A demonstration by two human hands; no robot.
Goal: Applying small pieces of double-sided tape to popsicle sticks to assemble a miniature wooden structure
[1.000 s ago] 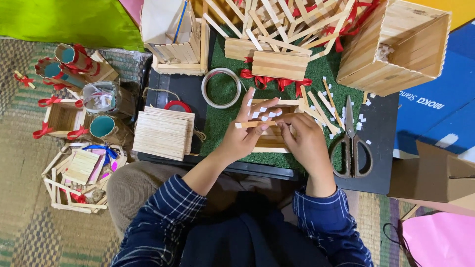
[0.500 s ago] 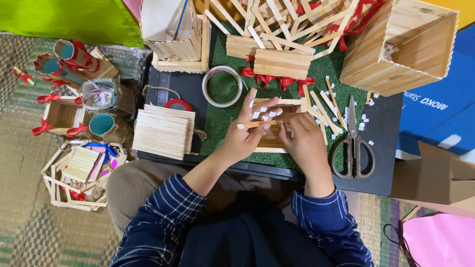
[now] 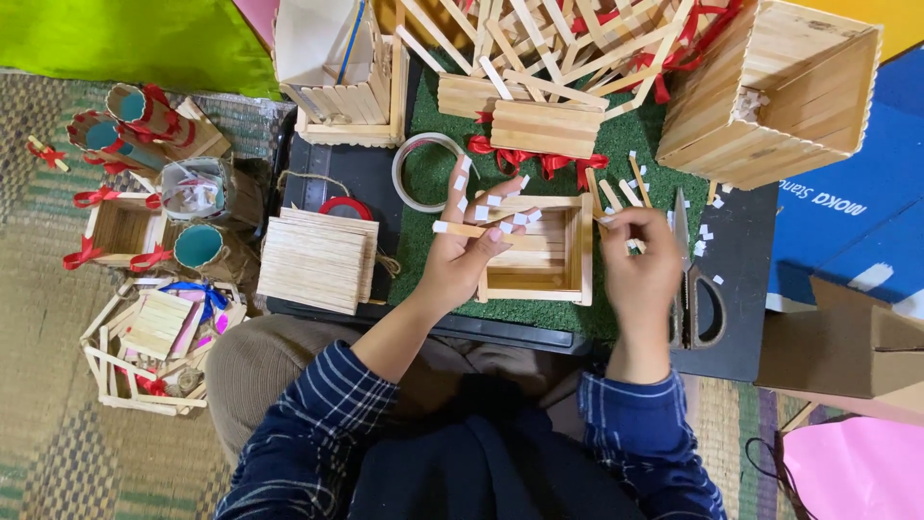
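My left hand (image 3: 464, 252) pinches a thin wooden stick (image 3: 460, 229) held level, with several small white tape squares stuck on its fingers. It hovers over the left side of an open square box of wooden sticks (image 3: 549, 252) lying on green turf (image 3: 438, 178). My right hand (image 3: 637, 262) is just right of the box, fingertips pinched together on something too small to make out. Black-handled scissors (image 3: 695, 289) lie right beside it.
A stack of flat stick panels (image 3: 316, 260) sits left of the box, with a tape ring (image 3: 421, 171) and a red ring (image 3: 345, 207) behind. Stick crafts crowd the back (image 3: 577, 58); a large stick box (image 3: 770, 91) stands far right. Ribboned cups and baskets (image 3: 144, 193) lie left.
My right hand has pulled away from my left hand to the right of the box. The left hand keeps the stick, lifted slightly.
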